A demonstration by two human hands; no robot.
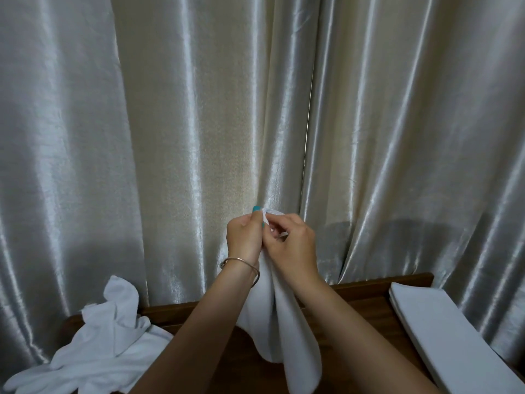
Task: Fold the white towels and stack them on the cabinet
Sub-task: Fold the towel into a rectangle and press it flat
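A white towel (pixel 287 331) hangs in the air above the dark wooden cabinet (pixel 366 302), its lower end draping toward the cabinet top. My left hand (pixel 245 237) and my right hand (pixel 295 245) are pressed close together at its top edge, both pinching the hem in front of the curtain. A heap of unfolded white towels (pixel 102 345) lies on the cabinet's left end. A neat stack of folded white towels (pixel 449 334) rests on its right end.
A shiny pale curtain (pixel 199 123) hangs right behind the cabinet and fills the background. A thin metal bracelet (pixel 241 261) circles my left wrist. Bare wood shows between the heap and the folded stack.
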